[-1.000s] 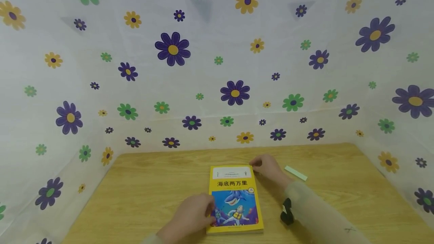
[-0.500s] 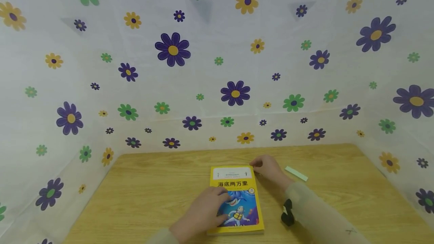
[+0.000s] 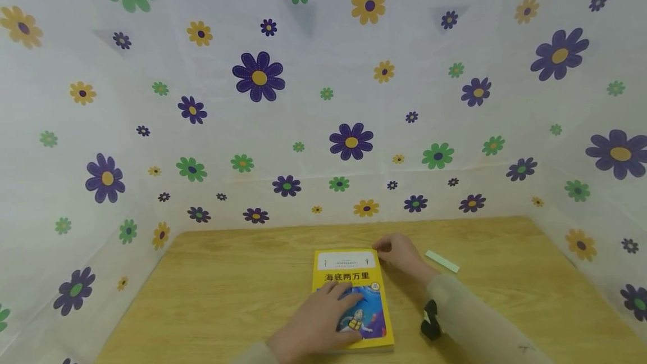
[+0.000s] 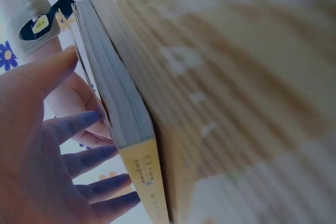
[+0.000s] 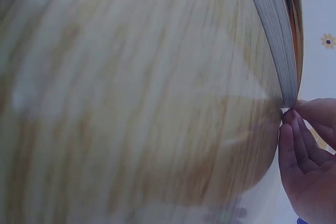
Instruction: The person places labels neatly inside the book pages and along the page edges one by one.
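Observation:
A yellow paperback book with a sea picture on its cover lies closed on the table. Over the lower left part of the cover spreads my left hand, fingers apart and nearly straight. The left wrist view has this hand with its fingertips against the cover, beside the book's page edges. At the far right corner, my right hand pinches the book between thumb and fingers. In the right wrist view the right hand is at the tip of the page block.
A pale green strip lies on the wooden table, to the right of my right hand. A black band is at my right wrist. White flowered cloth stands behind the table and along both sides.
My left hand has moved from the book's left edge rightward onto the cover, its fingers spreading. The right hand stays at the far corner, and the book has hardly moved.

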`<state>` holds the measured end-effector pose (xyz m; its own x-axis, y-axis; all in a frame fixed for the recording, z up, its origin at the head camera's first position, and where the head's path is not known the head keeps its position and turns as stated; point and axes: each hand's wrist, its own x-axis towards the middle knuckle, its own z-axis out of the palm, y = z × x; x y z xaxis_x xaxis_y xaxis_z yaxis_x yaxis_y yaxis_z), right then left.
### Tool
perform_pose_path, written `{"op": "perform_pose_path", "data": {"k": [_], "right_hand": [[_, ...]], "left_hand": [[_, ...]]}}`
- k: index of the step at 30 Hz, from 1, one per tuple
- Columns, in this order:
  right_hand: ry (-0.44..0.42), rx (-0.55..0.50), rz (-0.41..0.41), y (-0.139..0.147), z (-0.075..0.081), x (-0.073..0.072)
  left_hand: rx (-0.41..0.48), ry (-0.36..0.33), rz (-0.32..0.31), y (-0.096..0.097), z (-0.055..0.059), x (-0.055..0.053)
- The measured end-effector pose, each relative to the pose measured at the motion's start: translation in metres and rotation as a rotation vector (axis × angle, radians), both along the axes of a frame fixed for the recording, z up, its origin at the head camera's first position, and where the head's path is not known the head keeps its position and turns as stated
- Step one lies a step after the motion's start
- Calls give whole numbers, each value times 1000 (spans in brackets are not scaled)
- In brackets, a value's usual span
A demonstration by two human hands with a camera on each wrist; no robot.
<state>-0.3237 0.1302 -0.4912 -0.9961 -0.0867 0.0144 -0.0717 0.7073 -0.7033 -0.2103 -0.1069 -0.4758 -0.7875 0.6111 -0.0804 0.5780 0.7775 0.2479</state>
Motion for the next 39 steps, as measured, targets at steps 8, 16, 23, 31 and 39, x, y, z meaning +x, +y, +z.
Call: {"op": "perform_pose_path", "data": {"k": [8,16,23,31,39], "right_hand": [[53,-11,79,2,3,4],[54,70,130,11,5,6],[39,129,158,21,14,21],[47,225,201,25,18,32],[99,393,240,30,22,42]], "left_hand": [[-93,66,-27,4,2,-1],[-129,67,-20,5,6,-3],[-135,78,-27,7,2,-4],[-151,76,-24,7,4,-1],[-153,83,-27,7,5,2]]}}
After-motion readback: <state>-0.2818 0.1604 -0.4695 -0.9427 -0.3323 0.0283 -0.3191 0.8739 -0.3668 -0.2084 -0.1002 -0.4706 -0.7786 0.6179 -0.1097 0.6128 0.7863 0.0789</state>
